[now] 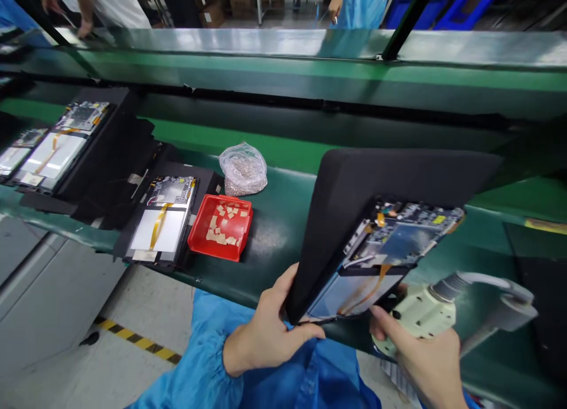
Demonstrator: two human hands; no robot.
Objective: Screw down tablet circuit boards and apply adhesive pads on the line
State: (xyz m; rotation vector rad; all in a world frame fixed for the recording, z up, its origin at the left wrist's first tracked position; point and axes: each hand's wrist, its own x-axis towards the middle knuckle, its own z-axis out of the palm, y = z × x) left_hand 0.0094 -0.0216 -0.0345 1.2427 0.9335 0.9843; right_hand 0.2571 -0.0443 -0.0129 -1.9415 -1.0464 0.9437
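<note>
My left hand (270,320) grips the lower left edge of an open tablet assembly (398,243), which I hold tilted up above the green belt. Its circuit board (403,237) and pale battery panel (354,294) with an amber ribbon cable face me, backed by a black foam cover (390,184). My right hand (425,362) is wrapped around a cream electric screwdriver (420,308) with a ribbed metal collar and a looped cord. That tool sits close beside the tablet's lower right corner. Its bit is hidden.
On the green belt (283,243) stand a red tray (220,227) of small tan pads, a plastic bag of small metal parts (243,169), and several opened tablets on black mats (162,220). Co-workers in smocks (106,4) stand beyond a metal rail (230,41).
</note>
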